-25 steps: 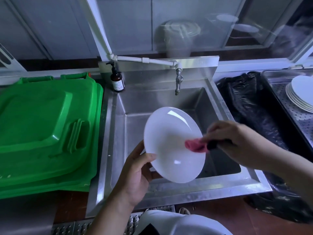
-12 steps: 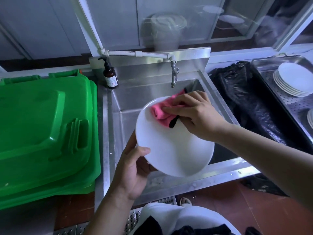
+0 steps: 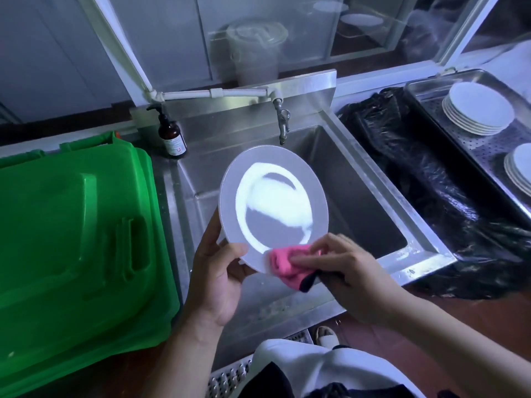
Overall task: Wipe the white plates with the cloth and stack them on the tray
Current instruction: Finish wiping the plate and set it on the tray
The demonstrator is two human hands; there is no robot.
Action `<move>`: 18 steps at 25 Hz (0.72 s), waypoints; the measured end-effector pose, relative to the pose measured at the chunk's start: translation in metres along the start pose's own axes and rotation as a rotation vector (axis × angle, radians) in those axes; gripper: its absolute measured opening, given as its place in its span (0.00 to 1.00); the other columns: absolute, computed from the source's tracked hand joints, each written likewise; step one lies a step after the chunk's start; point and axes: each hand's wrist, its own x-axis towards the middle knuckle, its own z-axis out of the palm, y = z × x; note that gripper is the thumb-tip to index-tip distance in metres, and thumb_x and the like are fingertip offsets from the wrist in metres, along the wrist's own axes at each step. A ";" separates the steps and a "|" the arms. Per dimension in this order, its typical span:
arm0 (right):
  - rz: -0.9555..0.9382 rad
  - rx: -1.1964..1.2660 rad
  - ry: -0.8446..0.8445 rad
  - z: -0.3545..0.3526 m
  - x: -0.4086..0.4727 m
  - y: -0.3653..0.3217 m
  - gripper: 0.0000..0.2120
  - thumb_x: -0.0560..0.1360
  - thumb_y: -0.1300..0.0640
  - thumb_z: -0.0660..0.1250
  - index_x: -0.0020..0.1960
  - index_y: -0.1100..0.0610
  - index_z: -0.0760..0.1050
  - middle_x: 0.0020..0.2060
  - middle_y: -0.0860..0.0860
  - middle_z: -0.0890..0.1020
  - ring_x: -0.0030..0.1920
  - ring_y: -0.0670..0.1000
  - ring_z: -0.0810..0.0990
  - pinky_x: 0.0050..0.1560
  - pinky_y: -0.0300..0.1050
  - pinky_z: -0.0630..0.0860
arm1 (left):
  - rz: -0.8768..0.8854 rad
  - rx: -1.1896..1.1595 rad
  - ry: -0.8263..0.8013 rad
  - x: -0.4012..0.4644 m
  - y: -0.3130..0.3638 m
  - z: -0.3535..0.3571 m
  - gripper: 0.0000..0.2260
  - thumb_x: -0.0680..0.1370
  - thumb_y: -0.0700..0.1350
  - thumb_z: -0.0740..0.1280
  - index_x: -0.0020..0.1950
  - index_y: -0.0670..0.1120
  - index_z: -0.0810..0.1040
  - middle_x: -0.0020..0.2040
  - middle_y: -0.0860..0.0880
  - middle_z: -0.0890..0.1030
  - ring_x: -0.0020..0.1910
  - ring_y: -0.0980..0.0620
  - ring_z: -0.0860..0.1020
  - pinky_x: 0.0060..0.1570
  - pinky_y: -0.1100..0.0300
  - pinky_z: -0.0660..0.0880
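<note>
While tilted above the stainless steel sink (image 3: 353, 179), round white plate (image 3: 273, 202) pinched at its lower rim only by left hand (image 3: 218, 271); right hand (image 3: 347, 268) clutching pink cloth (image 3: 287, 264) against that edge. Likely risk: hard rubbing levering plate loose into basin, far from perforated metal tray (image 3: 471, 147).

The brown pump bottle (image 3: 171, 135) bears a white label, its print too small to read.

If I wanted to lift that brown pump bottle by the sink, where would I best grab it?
Probably round the straight brown body of the pump bottle, from the front, on the sink side. It stands upright on the steel ledge, with the green bin lid close on its left and the backsplash behind. The narrow pump head on top looks a poorer hold.
</note>
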 end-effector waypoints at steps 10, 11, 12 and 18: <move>0.515 0.227 0.019 -0.029 -0.052 0.072 0.31 0.73 0.77 0.64 0.46 0.40 0.86 0.39 0.48 0.81 0.29 0.50 0.79 0.33 0.49 0.73 | -0.159 -0.019 0.041 -0.004 -0.021 -0.020 0.30 0.72 0.37 0.63 0.73 0.57 0.74 0.69 0.44 0.76 0.58 0.41 0.76 0.48 0.42 0.80; 0.561 0.086 -0.004 -0.031 -0.056 0.091 0.31 0.71 0.75 0.64 0.47 0.37 0.85 0.39 0.46 0.81 0.31 0.46 0.79 0.35 0.48 0.73 | -0.184 -0.025 0.059 -0.006 -0.027 -0.021 0.30 0.72 0.37 0.64 0.73 0.56 0.74 0.69 0.44 0.76 0.55 0.42 0.76 0.46 0.43 0.81; 0.589 -0.058 -0.021 -0.034 -0.058 0.106 0.30 0.71 0.74 0.65 0.48 0.37 0.85 0.41 0.46 0.82 0.34 0.44 0.80 0.38 0.47 0.75 | -0.210 -0.030 0.081 -0.008 -0.033 -0.021 0.29 0.72 0.37 0.64 0.72 0.56 0.75 0.69 0.44 0.77 0.54 0.43 0.76 0.45 0.44 0.81; 0.428 -0.522 -0.187 0.012 -0.099 0.157 0.24 0.69 0.60 0.63 0.62 0.47 0.81 0.62 0.52 0.82 0.62 0.59 0.80 0.60 0.61 0.74 | -0.340 -0.097 0.161 -0.019 -0.056 -0.010 0.27 0.76 0.30 0.58 0.70 0.52 0.77 0.52 0.47 0.79 0.32 0.52 0.64 0.32 0.57 0.77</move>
